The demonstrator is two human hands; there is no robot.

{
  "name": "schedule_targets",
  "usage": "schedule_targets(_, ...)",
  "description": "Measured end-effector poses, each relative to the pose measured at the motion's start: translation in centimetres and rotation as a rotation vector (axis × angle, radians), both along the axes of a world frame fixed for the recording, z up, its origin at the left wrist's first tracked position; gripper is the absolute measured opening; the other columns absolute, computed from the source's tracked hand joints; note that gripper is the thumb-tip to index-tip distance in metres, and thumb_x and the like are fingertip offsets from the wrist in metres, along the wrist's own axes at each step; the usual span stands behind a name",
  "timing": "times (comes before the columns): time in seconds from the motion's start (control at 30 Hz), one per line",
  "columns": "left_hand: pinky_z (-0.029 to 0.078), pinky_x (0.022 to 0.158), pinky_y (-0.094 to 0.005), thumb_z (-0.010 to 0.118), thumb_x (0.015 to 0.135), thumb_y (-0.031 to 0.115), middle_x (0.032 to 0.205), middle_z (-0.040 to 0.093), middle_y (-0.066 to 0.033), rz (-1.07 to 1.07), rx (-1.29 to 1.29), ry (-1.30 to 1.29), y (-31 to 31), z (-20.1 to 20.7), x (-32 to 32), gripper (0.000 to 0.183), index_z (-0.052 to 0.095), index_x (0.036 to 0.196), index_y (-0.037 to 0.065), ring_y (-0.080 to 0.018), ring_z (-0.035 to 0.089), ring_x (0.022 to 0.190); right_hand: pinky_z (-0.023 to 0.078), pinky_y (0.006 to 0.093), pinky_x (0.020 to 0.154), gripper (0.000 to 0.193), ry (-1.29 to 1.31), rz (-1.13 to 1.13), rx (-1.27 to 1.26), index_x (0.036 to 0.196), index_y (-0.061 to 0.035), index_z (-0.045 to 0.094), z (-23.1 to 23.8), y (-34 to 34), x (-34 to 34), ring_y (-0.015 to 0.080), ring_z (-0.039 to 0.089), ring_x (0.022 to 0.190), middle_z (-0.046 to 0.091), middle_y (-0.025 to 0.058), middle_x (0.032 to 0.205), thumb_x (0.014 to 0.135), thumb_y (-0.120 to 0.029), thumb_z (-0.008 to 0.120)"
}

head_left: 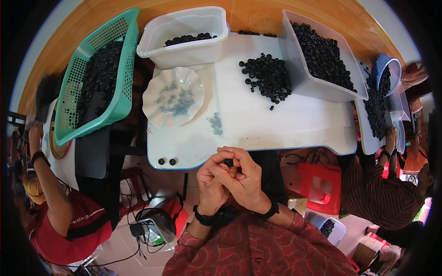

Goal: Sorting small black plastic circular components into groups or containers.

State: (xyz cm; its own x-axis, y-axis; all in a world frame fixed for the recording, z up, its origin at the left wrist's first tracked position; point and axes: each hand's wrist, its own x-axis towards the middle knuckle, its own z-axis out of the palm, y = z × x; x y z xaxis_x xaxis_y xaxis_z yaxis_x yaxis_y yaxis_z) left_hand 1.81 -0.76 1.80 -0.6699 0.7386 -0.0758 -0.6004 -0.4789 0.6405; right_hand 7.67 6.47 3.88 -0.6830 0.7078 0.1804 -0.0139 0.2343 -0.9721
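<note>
My left hand (212,186) and my right hand (244,179) meet just off the table's front edge. Between their curled fingertips sits a small black round part (229,162), partly covered by the fingers. Both hands are closed around it. On the white table (294,133) ahead, a loose heap of black ring-shaped parts (267,76) lies right of the middle. Small pale clear pieces (215,123) lie left of it, and more rest in a wavy-rimmed white plate (154,110). Two black rings (166,161) stand at the table's front left corner.
Across the back are a green basket (124,99), a white tub (184,57) and a grey bin (308,83), each holding black parts. People work at left (69,225) and right (382,193). A red stool (320,186) and cables (138,221) are below the table.
</note>
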Motion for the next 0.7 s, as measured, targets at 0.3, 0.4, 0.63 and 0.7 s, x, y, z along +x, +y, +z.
schedule_targets(0.3,0.045,0.063,-0.019,0.061,0.093,0.012,0.078,0.053,0.0024,0.039,-0.071,0.007,0.2,2.1,0.4,0.027,0.056,0.113,-0.004,-0.0034,0.047,0.066,0.05,0.0224,0.075,0.041,0.035,0.042,0.014,0.118,0.0019,0.056,0.6,0.0,0.3,0.0089,0.061,0.087,0.066,0.0095,0.106,0.082,-0.006,0.074)
schedule_targets(0.4,0.046,0.066,-0.0184,0.064,0.093,0.019,0.081,0.053,0.0012,0.002,-0.125,0.055,-0.2,1.5,0.4,0.033,0.056,0.115,-0.004,-0.0038,0.047,0.07,0.05,0.0226,0.076,0.04,0.019,0.062,0.025,0.117,0.0023,0.056,0.7,0.1,0.5,0.0097,0.062,0.086,0.066,0.01,0.105,0.082,-0.006,0.073)
schedule_targets(0.63,0.045,0.067,-0.0185,0.059,0.093,0.011,0.088,0.057,0.0,0.01,-0.072,0.121,-0.3,0.5,0.4,0.022,0.057,0.11,-0.004,-0.004,0.051,0.07,0.05,0.0224,0.073,0.037,0.041,0.031,-0.032,0.116,0.0028,0.057,0.4,0.1,0.4,0.0093,0.061,0.084,0.067,0.01,0.104,0.083,-0.005,0.072)
schedule_targets(0.7,0.046,0.066,-0.0198,0.058,0.094,0.013,0.094,0.059,-0.0038,0.017,-0.127,0.103,-0.2,0.7,0.3,0.024,0.057,0.111,-0.004,-0.006,0.052,0.072,0.05,0.0226,0.072,0.037,0.046,0.03,-0.047,0.116,0.0028,0.057,0.4,0.1,0.3,0.0095,0.061,0.084,0.067,0.0099,0.103,0.083,-0.005,0.071)
